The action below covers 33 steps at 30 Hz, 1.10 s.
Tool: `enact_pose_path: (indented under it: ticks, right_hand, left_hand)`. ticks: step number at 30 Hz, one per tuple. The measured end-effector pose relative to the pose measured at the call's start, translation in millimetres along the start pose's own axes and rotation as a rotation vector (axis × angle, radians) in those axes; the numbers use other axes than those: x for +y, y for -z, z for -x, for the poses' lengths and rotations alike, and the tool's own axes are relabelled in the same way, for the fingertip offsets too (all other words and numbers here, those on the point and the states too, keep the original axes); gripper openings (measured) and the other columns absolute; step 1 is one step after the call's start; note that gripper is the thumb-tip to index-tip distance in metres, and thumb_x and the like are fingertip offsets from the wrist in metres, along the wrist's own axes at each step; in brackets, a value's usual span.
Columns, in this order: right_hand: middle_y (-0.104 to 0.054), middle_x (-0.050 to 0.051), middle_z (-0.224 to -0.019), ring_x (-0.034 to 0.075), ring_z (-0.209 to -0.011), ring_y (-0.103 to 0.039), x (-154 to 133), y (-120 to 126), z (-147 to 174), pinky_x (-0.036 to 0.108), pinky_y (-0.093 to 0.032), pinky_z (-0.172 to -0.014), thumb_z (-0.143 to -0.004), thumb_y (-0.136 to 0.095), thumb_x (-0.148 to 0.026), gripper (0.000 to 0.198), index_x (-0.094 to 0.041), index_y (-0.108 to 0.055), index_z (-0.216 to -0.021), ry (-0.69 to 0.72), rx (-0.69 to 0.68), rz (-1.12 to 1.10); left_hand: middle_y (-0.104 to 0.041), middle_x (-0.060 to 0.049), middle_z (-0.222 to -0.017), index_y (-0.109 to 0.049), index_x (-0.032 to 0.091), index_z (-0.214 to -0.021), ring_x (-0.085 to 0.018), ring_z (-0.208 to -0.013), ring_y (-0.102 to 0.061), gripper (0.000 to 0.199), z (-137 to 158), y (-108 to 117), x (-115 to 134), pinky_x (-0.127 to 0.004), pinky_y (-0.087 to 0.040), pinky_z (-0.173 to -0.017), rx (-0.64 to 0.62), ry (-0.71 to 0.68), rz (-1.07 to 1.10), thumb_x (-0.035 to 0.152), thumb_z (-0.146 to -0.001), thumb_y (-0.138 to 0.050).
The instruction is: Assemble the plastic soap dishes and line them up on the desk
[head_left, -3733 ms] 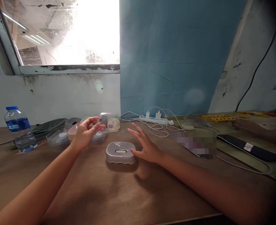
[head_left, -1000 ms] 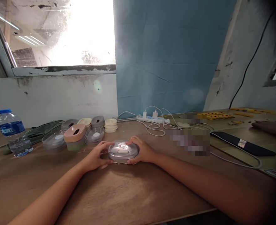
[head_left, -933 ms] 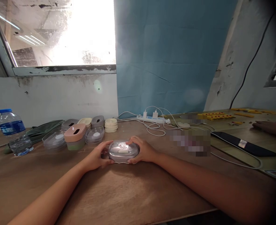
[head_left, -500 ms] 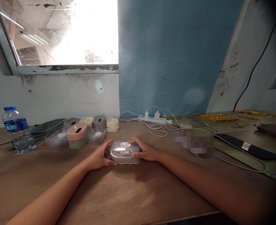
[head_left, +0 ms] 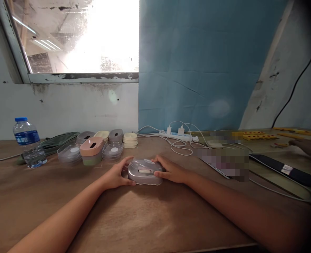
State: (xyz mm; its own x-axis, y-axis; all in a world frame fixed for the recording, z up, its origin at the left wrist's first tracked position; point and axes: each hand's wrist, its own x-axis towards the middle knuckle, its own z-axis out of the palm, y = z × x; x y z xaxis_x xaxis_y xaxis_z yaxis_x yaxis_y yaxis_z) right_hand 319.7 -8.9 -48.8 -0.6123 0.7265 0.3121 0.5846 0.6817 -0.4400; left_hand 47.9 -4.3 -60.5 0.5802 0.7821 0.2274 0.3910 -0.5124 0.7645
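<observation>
Two hands around one grey container

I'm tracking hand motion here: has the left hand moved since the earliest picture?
Yes. Judged against the power strip, the left hand has come nearer the wearer and slightly right, to the left end of the grey box.

Left of the grey slotted box, the person's left hand and left forearm are bare and slim; right of it, the right hand and right forearm are bare too, darkening into shadow.
</observation>
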Motion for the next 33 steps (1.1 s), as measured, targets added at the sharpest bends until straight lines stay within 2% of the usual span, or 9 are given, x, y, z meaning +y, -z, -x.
enact_pose_path:
  ticks: [4,9,18,21,24,26,28,30,33]
  right_hand:
    - [-0.049,0.008,-0.118,0.024,-0.109,-0.047,-5,1,-1,0.036,-0.038,-0.092,-0.075,-0.058,-0.054,0.056,-0.021,-0.045,-0.119,0.034,-0.019,0.038]
    - [-0.047,0.007,-0.116,0.022,-0.107,-0.048,-11,1,-5,0.036,-0.04,-0.093,-0.079,-0.056,-0.049,0.058,-0.029,-0.041,-0.13,0.034,-0.039,0.075]
    - [-0.037,0.009,-0.13,0.029,-0.119,-0.04,-14,1,-7,0.044,-0.036,-0.097,-0.075,-0.06,-0.046,0.064,-0.035,-0.037,-0.134,-0.002,-0.094,0.144]
    - [-0.027,0.007,-0.142,0.029,-0.127,-0.031,-15,4,-5,0.042,-0.032,-0.101,-0.07,-0.065,-0.044,0.074,-0.032,-0.033,-0.136,0.041,-0.091,0.197]
    - [-0.036,0.005,-0.139,0.028,-0.125,-0.036,-8,7,-5,0.039,-0.033,-0.102,-0.067,-0.069,-0.04,0.074,-0.029,-0.038,-0.134,0.034,-0.033,0.321]
    - [-0.045,0.011,-0.132,0.031,-0.119,-0.042,4,8,-8,0.044,-0.033,-0.1,-0.069,-0.068,-0.041,0.069,-0.023,-0.043,-0.131,-0.062,0.059,0.388]
    - [-0.048,0.016,-0.126,0.032,-0.114,-0.045,20,6,-15,0.05,-0.034,-0.097,-0.075,-0.063,-0.041,0.06,-0.017,-0.045,-0.127,-0.184,0.166,0.443]
    - [-0.05,0.014,-0.123,0.028,-0.109,-0.049,38,5,-27,0.05,-0.038,-0.093,-0.083,-0.056,-0.038,0.044,-0.017,-0.049,-0.121,-0.289,0.25,0.492]
    - [-0.053,0.008,-0.119,0.019,-0.1,-0.055,63,5,-52,0.041,-0.046,-0.085,-0.09,-0.049,-0.032,0.028,-0.019,-0.052,-0.114,-0.395,0.315,0.525]
  left_hand:
    - [-0.055,-0.009,-0.116,-0.022,0.024,-0.137,-0.022,-0.099,-0.054,0.097,1,0,3,-0.038,-0.04,-0.091,0.021,-0.008,-0.029,0.029,-0.058,-0.078]
    - [-0.058,-0.006,-0.11,-0.035,0.024,-0.128,-0.02,-0.095,-0.055,0.081,1,2,4,-0.034,-0.042,-0.088,0.011,-0.033,-0.016,0.028,-0.058,-0.077]
    - [-0.058,-0.006,-0.107,-0.042,0.02,-0.119,-0.021,-0.093,-0.054,0.074,-1,3,-3,-0.034,-0.044,-0.083,0.039,-0.036,-0.048,0.033,-0.056,-0.079]
    - [-0.053,-0.007,-0.115,-0.041,0.023,-0.123,-0.021,-0.093,-0.054,0.075,0,2,0,-0.034,-0.044,-0.084,0.034,-0.04,-0.07,0.033,-0.058,-0.077]
    - [-0.038,-0.009,-0.128,-0.035,0.027,-0.131,-0.019,-0.091,-0.053,0.08,4,3,7,-0.035,-0.046,-0.083,0.053,-0.056,-0.144,0.033,-0.062,-0.074]
    - [-0.034,-0.009,-0.129,-0.035,0.027,-0.131,-0.02,-0.093,-0.052,0.073,6,6,12,-0.036,-0.046,-0.085,0.116,-0.113,-0.26,0.032,-0.067,-0.07]
    - [-0.039,-0.009,-0.122,-0.045,0.023,-0.122,-0.021,-0.099,-0.049,0.052,7,12,16,-0.036,-0.043,-0.088,0.234,-0.186,-0.395,0.026,-0.073,-0.062]
    - [-0.045,-0.008,-0.111,-0.053,0.02,-0.109,-0.022,-0.103,-0.048,0.033,6,19,17,-0.036,-0.04,-0.092,0.383,-0.208,-0.52,0.02,-0.076,-0.056]
    - [-0.049,-0.008,-0.103,-0.058,0.019,-0.101,-0.024,-0.102,-0.048,0.025,4,29,9,-0.041,-0.037,-0.093,0.549,-0.135,-0.655,0.018,-0.076,-0.053]
